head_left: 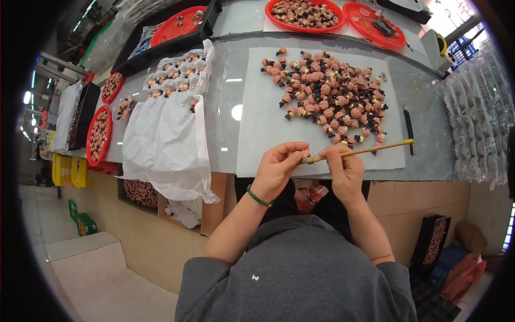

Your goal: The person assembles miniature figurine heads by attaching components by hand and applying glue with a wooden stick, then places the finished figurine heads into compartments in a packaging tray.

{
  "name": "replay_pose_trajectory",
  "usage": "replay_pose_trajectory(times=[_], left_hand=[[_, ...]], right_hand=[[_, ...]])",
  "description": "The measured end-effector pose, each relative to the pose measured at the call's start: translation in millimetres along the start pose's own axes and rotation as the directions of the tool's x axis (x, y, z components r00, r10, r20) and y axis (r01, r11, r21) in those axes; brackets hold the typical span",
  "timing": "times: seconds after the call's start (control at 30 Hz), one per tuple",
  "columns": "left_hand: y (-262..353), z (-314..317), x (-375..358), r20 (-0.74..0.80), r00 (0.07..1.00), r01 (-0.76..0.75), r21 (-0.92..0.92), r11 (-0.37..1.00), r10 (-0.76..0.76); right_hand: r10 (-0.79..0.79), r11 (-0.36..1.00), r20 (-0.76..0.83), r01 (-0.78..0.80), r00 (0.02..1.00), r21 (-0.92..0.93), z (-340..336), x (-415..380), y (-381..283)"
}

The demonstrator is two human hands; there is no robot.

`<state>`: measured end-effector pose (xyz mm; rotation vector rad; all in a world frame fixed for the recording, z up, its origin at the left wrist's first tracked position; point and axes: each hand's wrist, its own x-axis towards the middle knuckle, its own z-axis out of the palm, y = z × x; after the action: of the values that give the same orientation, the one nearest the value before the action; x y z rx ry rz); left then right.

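Forearms slant inward, with left hand and right hand near each other, both hands bent into a pinch

Yellow crates sit at nine o'clock, a green box at eight, clear plastic trays near three, a red bag beside a blue crate at four.

tan-handled tool | slightly tilted, butt toward 3 o'clock | pink knobbly piece | held, just beside tool's 9 o'clock tip

Wkshop: bulk pcs, red trays
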<state>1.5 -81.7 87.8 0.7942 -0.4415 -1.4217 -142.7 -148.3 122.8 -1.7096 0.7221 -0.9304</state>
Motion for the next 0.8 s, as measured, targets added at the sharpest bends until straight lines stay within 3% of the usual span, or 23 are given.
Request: replay_pose_trajectory(times=[0.17,0.27,0.3,0.4,0.57,0.7,0.8], left_hand=[[0.7,1.2,-2.4,-0.008,1.000,0.009,-0.046,0.999,-0.010],[4.6,3.1,-1.7,-0.049,0.997,0.048,-0.121,0.992,-0.054],[5.4,3.2,-1.6,-0.070,0.995,0.065,-0.158,0.985,-0.077],[6.4,2.6,-0.8,-0.080,0.991,0.085,-0.211,0.974,-0.104],[4.7,2.6,0.4,-0.101,0.985,0.109,-0.258,0.960,-0.139],[6.0,4.4,-1.0,-0.076,0.986,0.125,-0.259,0.958,-0.149],[6.3,5.3,-2.7,-0.022,0.987,0.147,-0.290,0.946,-0.161]], right_hand=[[-0.131,0.984,-0.197,0.104,0.972,-0.142,-2.2,4.3,5.4],[-0.034,0.976,-0.146,0.064,0.989,0.206,0.7,-8.2,1.8],[-0.035,0.977,-0.143,0.064,0.989,0.205,0.7,-7.7,1.9],[-0.286,0.957,-0.148,0.289,0.947,0.001,1.8,-4.1,3.1],[-0.289,0.957,-0.056,0.291,0.956,0.016,-2.0,-15.5,6.2],[-0.126,0.984,-0.001,0.125,0.992,0.125,-0.9,-16.6,6.3],[-0.481,0.860,0.097,0.490,0.871,-0.144,5.3,0.1,3.8]])
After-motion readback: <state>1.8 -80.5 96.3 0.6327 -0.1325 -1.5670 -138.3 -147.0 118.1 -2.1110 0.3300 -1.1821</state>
